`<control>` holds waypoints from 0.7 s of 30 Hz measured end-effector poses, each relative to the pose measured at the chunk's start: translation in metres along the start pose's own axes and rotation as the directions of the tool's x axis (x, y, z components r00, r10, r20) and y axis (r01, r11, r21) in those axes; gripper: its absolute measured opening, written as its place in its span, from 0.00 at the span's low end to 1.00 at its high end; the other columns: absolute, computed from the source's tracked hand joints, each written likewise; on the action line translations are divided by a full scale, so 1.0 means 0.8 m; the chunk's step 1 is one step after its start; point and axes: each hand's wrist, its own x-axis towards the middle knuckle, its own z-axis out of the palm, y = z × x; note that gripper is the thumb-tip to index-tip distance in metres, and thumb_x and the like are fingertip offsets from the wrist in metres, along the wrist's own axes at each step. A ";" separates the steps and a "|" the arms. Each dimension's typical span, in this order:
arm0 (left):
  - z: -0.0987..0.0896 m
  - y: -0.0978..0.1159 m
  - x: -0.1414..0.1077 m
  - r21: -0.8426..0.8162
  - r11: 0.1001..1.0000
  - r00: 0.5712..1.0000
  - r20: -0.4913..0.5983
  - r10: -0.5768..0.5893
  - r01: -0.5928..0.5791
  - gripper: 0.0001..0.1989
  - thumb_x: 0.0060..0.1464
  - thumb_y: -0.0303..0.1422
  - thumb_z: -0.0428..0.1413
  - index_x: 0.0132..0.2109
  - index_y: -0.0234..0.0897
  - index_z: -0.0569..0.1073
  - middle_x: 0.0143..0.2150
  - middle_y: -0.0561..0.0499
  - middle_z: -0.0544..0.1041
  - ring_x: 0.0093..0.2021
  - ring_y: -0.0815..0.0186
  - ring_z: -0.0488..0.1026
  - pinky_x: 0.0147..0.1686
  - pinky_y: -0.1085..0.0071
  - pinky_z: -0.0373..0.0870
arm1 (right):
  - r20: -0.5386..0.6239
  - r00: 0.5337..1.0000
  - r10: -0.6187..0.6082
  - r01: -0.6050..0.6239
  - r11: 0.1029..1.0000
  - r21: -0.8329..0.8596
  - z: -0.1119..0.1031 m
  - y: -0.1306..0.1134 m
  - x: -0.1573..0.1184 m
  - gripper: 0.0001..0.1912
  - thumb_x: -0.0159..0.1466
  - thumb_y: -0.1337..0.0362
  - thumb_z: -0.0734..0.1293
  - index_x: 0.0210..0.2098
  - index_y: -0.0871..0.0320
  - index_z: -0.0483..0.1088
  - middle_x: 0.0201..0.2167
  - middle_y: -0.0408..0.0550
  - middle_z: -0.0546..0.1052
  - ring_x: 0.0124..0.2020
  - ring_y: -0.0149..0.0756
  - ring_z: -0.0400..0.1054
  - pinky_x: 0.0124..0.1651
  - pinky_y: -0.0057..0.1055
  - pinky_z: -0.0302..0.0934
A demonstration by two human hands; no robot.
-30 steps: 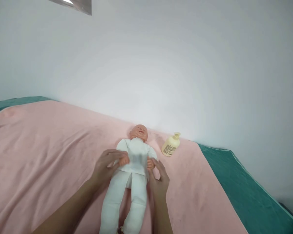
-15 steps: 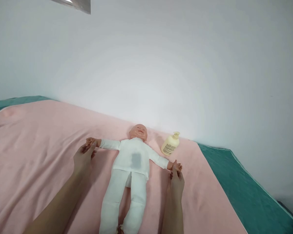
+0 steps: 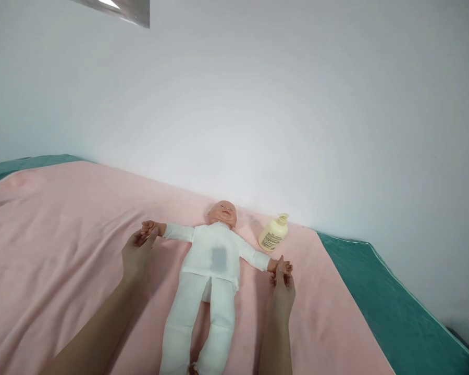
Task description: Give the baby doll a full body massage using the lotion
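Note:
A baby doll [image 3: 214,260] with a white cloth body and a grey patch on its chest lies on its back, arms spread wide. My left hand [image 3: 137,255] pinches the doll's hand on the left side, thumb and fingers closed round it. On the other side, my right hand [image 3: 283,291] grips the doll's other hand from below. Just beyond that arm stands a pale yellow pump bottle [image 3: 273,233], tilted in view, with printed text on its side. The doll's feet are partly cut off at the lower edge.
Under the doll spreads a pink blanket [image 3: 74,208], wrinkled on the left. A green sheet [image 3: 391,281] shows past its right edge and at the far left. Behind rises a pale wall [image 3: 258,104], with a shiny panel [image 3: 133,11] at the top left.
My left hand and the doll's hand in it have shifted slightly to the right. My right hand keeps its hold, nearly still. The whole view has moved a little.

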 end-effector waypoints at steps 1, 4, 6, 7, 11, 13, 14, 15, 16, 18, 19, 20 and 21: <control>0.003 0.001 -0.006 0.043 0.998 0.999 0.027 0.047 -0.049 0.17 0.46 0.39 0.65 0.43 0.36 0.77 0.38 0.48 0.77 0.35 0.64 0.72 0.31 0.71 0.67 | 0.008 0.999 -0.044 0.044 0.999 -0.021 0.003 -0.001 -0.004 0.28 0.53 0.47 0.71 0.45 0.61 0.72 0.39 0.50 0.76 0.35 0.34 0.71 0.33 0.27 0.67; 0.010 -0.003 -0.031 0.162 0.957 0.962 0.172 0.212 -0.240 0.17 0.48 0.40 0.63 0.45 0.41 0.77 0.41 0.50 0.78 0.36 0.64 0.72 0.32 0.70 0.67 | 0.024 0.987 -0.159 0.160 0.987 -0.031 0.017 -0.007 -0.023 0.26 0.54 0.51 0.71 0.48 0.58 0.71 0.50 0.51 0.73 0.44 0.37 0.71 0.39 0.28 0.67; 0.012 -0.009 -0.049 0.206 0.887 0.884 0.324 0.337 -0.413 0.14 0.49 0.39 0.63 0.44 0.42 0.78 0.41 0.50 0.78 0.37 0.63 0.72 0.33 0.69 0.69 | 0.078 0.969 -0.236 0.238 0.971 -0.026 0.027 -0.009 -0.042 0.23 0.55 0.54 0.71 0.48 0.57 0.70 0.50 0.51 0.73 0.45 0.38 0.70 0.42 0.30 0.67; 0.013 -0.012 -0.056 0.184 0.838 0.817 0.404 0.411 -0.513 0.12 0.51 0.37 0.62 0.43 0.43 0.79 0.40 0.50 0.78 0.38 0.63 0.73 0.34 0.69 0.70 | 0.133 0.950 -0.283 0.289 0.957 -0.032 0.031 -0.009 -0.051 0.21 0.56 0.56 0.71 0.47 0.57 0.70 0.48 0.51 0.74 0.44 0.38 0.71 0.42 0.31 0.67; 0.019 -0.024 -0.065 -0.096 0.520 0.354 0.626 0.695 -0.849 0.11 0.56 0.28 0.57 0.45 0.44 0.79 0.40 0.50 0.81 0.38 0.65 0.74 0.36 0.69 0.73 | 0.423 0.758 -0.497 0.565 0.824 -0.045 0.042 0.000 -0.079 0.13 0.59 0.64 0.69 0.45 0.55 0.72 0.43 0.50 0.75 0.38 0.34 0.71 0.39 0.32 0.68; 0.023 -0.026 -0.062 -0.181 0.376 0.155 0.691 0.706 -0.909 0.12 0.58 0.26 0.55 0.46 0.43 0.79 0.42 0.50 0.81 0.39 0.65 0.75 0.38 0.69 0.73 | 0.550 0.622 -0.558 0.673 0.740 -0.010 0.044 0.007 -0.083 0.13 0.60 0.68 0.67 0.45 0.54 0.73 0.43 0.50 0.75 0.38 0.34 0.71 0.36 0.29 0.69; 0.025 -0.027 -0.060 -0.196 0.335 0.097 0.719 0.688 -0.922 0.12 0.59 0.25 0.54 0.46 0.42 0.78 0.43 0.50 0.81 0.40 0.66 0.76 0.39 0.69 0.73 | 0.596 0.561 -0.574 0.709 0.706 0.012 0.045 0.009 -0.083 0.14 0.60 0.69 0.66 0.45 0.53 0.74 0.44 0.51 0.75 0.38 0.34 0.72 0.34 0.28 0.69; 0.027 -0.028 -0.058 -0.203 0.306 0.058 0.742 0.668 -0.930 0.12 0.59 0.26 0.54 0.46 0.41 0.78 0.43 0.49 0.81 0.41 0.66 0.77 0.40 0.69 0.72 | 0.631 0.510 -0.585 0.735 0.677 0.033 0.046 0.011 -0.083 0.15 0.61 0.70 0.66 0.46 0.52 0.74 0.44 0.51 0.75 0.38 0.33 0.72 0.32 0.27 0.69; 0.028 -0.029 -0.056 -0.205 0.289 0.035 0.759 0.650 -0.935 0.11 0.60 0.26 0.53 0.46 0.41 0.78 0.44 0.49 0.81 0.42 0.66 0.77 0.41 0.68 0.72 | 0.655 0.467 -0.595 0.756 0.652 0.053 0.046 0.011 -0.082 0.15 0.61 0.71 0.65 0.46 0.52 0.74 0.44 0.51 0.75 0.38 0.34 0.73 0.32 0.27 0.70; 0.030 -0.030 -0.056 -0.191 0.283 0.031 0.779 0.626 -0.940 0.11 0.61 0.27 0.52 0.45 0.41 0.79 0.45 0.48 0.81 0.44 0.65 0.77 0.43 0.68 0.72 | 0.682 0.409 -0.606 0.784 0.616 0.076 0.048 0.010 -0.080 0.16 0.61 0.72 0.65 0.46 0.52 0.74 0.44 0.51 0.75 0.41 0.35 0.73 0.34 0.27 0.71; 0.030 -0.032 -0.056 -0.177 0.289 0.039 0.791 0.611 -0.941 0.12 0.61 0.27 0.52 0.45 0.41 0.79 0.45 0.48 0.81 0.44 0.65 0.77 0.44 0.68 0.71 | 0.693 0.392 -0.605 0.794 0.603 0.078 0.049 0.009 -0.080 0.15 0.61 0.72 0.65 0.46 0.53 0.74 0.43 0.51 0.76 0.42 0.35 0.73 0.36 0.28 0.71; 0.030 -0.033 -0.056 -0.159 0.300 0.053 0.803 0.593 -0.941 0.12 0.61 0.27 0.52 0.45 0.41 0.79 0.45 0.48 0.81 0.44 0.64 0.77 0.44 0.67 0.71 | 0.704 0.378 -0.601 0.802 0.593 0.075 0.049 0.008 -0.079 0.15 0.61 0.71 0.65 0.46 0.53 0.74 0.43 0.50 0.76 0.43 0.36 0.73 0.38 0.29 0.72; 0.029 -0.033 -0.057 -0.142 0.316 0.071 0.816 0.574 -0.938 0.12 0.61 0.27 0.52 0.45 0.42 0.79 0.45 0.48 0.81 0.44 0.64 0.77 0.44 0.67 0.71 | 0.713 0.370 -0.595 0.808 0.585 0.069 0.049 0.006 -0.079 0.14 0.61 0.71 0.65 0.45 0.53 0.75 0.42 0.50 0.76 0.43 0.36 0.73 0.39 0.30 0.72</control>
